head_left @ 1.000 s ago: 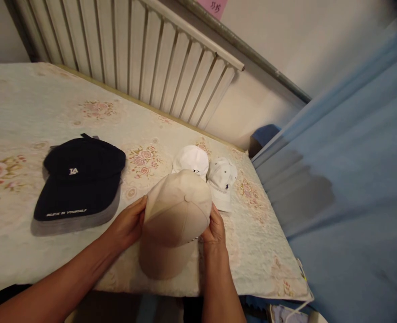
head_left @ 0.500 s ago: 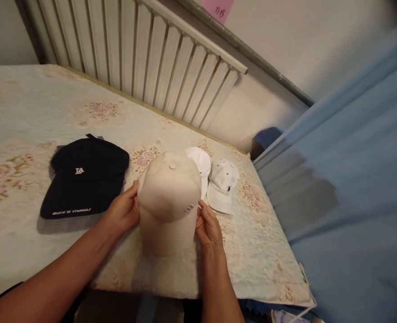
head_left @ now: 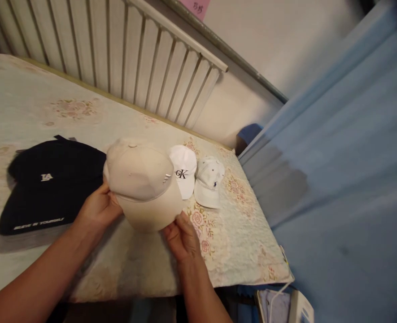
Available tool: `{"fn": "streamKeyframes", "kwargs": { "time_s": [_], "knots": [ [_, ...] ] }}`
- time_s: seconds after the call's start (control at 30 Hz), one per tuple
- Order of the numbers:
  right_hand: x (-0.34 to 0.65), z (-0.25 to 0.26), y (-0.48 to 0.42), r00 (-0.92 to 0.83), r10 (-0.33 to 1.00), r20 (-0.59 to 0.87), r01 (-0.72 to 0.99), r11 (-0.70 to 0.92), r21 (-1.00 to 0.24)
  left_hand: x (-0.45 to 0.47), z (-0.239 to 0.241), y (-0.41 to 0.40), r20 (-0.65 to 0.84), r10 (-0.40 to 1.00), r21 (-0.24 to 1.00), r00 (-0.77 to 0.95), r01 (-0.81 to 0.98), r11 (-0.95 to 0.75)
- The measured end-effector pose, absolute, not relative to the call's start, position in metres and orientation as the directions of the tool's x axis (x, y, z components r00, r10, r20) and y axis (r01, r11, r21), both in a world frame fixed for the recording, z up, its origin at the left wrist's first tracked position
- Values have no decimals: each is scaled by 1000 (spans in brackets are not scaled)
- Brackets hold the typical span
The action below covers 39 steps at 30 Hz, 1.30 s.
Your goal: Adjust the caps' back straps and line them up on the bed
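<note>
Here, four caps: one beige cloth cap (head_left: 142, 184), domed with a curved brim, held between the left hand (head_left: 99, 208) and right hand (head_left: 181, 235); two white caps (head_left: 198, 177) beyond the right hand; one navy cap (head_left: 46, 184) beside the left, on the quilted floral bed (head_left: 245, 233).

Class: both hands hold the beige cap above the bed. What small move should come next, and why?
Probably lower the beige cap onto the bedspread between the black cap and the white caps: left hand and right hand hold it there.
</note>
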State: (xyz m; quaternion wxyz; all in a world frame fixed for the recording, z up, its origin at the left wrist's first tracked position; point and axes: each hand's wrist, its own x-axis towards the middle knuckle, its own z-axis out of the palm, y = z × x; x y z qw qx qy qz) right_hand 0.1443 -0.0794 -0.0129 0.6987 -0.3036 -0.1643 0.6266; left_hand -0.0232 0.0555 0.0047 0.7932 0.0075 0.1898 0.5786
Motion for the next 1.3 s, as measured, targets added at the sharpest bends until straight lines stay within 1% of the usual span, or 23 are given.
{"fn": "streamKeyframes", "kwargs": {
  "time_s": [0.1,0.2,0.37,0.43,0.53,0.63,0.73,0.83,0.87,1.07,1.3],
  "knots": [
    [135,-3,-86,203,974,-105,-737,81,-671,-15,8,55,-310,902,240,300,-893,380],
    [138,7,-91,276,958,-79,-689,140,-711,-6,11,52,-279,903,283,326,-871,401],
    [158,18,-105,404,910,-88,-638,212,-741,8,9,39,-183,914,340,363,-848,406],
    [170,21,-112,455,884,-108,-634,237,-736,12,5,33,-190,888,357,419,-813,460],
    [197,26,-120,552,819,-160,-641,293,-710,14,-1,29,-256,830,412,496,-720,558],
    [233,36,-124,673,710,-210,-629,399,-667,14,-4,28,-284,827,454,484,-692,561],
    [276,44,-121,734,653,-185,-591,481,-648,13,-7,29,-289,822,455,491,-685,569],
    [321,45,-111,806,565,-174,-524,546,-654,14,-9,28,-306,818,459,487,-677,575],
    [336,43,-106,830,530,-174,-495,554,-669,14,-10,28,-316,815,463,486,-671,580],
    [420,20,-70,883,418,-212,-437,572,-694,19,-15,29,-394,793,489,465,-624,609],
    [483,-19,-27,902,370,-221,-399,521,-755,29,-24,29,-478,777,515,409,-586,626]
  ]
}}
